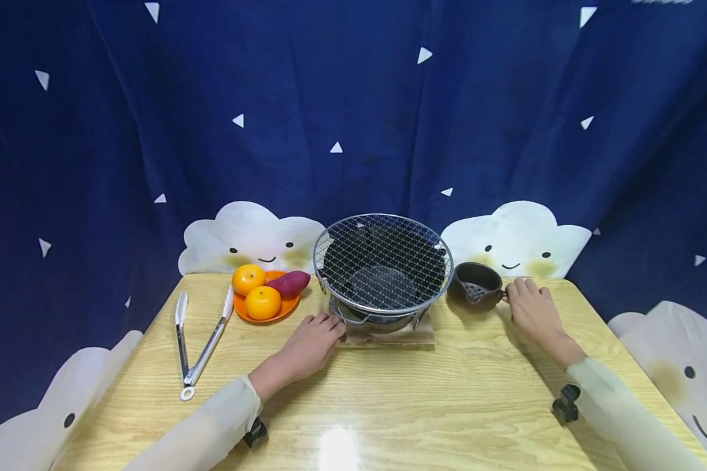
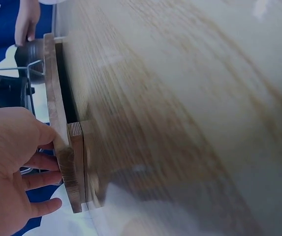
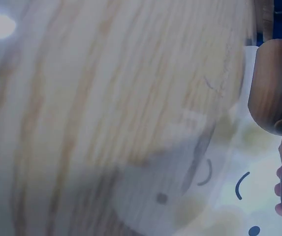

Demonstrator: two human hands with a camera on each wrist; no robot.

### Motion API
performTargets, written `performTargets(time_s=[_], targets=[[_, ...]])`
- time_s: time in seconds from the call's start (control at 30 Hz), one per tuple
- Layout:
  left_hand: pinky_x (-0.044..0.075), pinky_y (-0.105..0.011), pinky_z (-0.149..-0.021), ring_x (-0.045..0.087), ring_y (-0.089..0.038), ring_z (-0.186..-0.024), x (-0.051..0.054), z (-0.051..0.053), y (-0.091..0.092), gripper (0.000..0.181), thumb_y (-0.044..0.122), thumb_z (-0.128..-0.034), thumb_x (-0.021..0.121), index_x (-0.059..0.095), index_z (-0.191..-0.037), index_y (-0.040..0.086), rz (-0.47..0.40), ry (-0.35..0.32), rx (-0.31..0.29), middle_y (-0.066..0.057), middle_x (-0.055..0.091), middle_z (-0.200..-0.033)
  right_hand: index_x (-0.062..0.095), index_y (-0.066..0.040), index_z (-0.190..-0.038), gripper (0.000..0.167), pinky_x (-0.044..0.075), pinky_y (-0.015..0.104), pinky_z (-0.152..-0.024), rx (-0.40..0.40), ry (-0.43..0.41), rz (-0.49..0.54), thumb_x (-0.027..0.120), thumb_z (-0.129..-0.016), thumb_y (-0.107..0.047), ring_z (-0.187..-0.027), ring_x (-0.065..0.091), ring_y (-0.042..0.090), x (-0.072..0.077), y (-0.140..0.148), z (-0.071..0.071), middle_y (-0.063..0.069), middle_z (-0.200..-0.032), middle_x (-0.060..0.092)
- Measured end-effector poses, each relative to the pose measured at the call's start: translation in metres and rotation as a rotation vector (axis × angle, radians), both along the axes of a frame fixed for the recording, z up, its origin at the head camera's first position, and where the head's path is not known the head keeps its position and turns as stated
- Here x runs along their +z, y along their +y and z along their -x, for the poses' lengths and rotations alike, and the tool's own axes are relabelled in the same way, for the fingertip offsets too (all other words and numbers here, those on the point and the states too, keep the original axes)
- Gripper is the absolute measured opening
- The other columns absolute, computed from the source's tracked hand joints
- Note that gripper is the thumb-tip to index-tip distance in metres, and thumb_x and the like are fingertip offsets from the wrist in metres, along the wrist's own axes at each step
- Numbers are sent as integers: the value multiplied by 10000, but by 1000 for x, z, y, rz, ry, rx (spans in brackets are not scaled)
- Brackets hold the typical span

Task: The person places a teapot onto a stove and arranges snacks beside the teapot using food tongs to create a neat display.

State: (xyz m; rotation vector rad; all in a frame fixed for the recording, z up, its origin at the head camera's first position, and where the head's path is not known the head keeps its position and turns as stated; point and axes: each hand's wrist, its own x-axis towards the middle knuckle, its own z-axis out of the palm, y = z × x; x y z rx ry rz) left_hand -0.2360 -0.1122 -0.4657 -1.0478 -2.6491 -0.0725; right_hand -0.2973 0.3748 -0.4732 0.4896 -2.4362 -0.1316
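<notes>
Head view, right hand (image 1: 533, 311): grasping the side handle (image 1: 503, 296) of the brown teapot (image 1: 476, 288), hiding most of that handle.
Head view, teapot: sitting just right of the brazier (image 1: 389, 322).
Head view, left hand (image 1: 309, 343): touching the left front corner of the wooden board (image 1: 389, 337) under the brazier; whether it is gripping, I cannot tell.
Head view, mesh grate (image 1: 383, 261): covering the brazier, screening its inside.
Head view, orange plate (image 1: 289, 307): holding 2 tangerines (image 1: 263, 303) and 1 sweet potato (image 1: 290, 283), which are hiding much of it.
Left wrist view, board: partly blocking the teapot; 1 or more fingertips are disappearing behind it.
Right wrist view, teapot: running off the right edge, as is the right hand, its fingers curling round the handle.
</notes>
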Motion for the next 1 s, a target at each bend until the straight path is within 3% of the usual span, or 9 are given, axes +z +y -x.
performTargets(time_s=[0.1,0.33,0.63,1.0], targets=[[509,-445,-906,585,-272,-1093,0,-1,0,218,215,-1014,600,635,-1208,122,-2,-5,4,-68,648,-1229,469,34,-877,197,345,482,-595,-9,14,13,548,-972,-120,-787,464,379,4,1,0,173,-843,444],[502,-418,-856,586,-257,-1048,-1,0,0,195,218,-996,616,640,-1168,130,-3,60,-12,-54,652,-1213,466,34,-871,193,329,465,-579,-17,61,3,578,-952,-101,-740,454,373,14,3,3,161,-805,431],[504,-427,-874,585,-263,-1062,-2,-1,1,177,219,-1011,592,634,-1165,141,3,34,-4,-49,649,-1220,459,34,-863,169,344,495,-589,-22,97,18,532,-953,-88,-718,452,384,29,5,3,174,-791,440],[502,-414,-841,580,-261,-1027,2,0,1,168,211,-998,616,635,-1144,130,6,44,-17,-53,653,-1195,509,54,-870,212,354,531,-575,7,264,66,485,-966,-134,-728,482,433,62,-4,8,213,-780,484]])
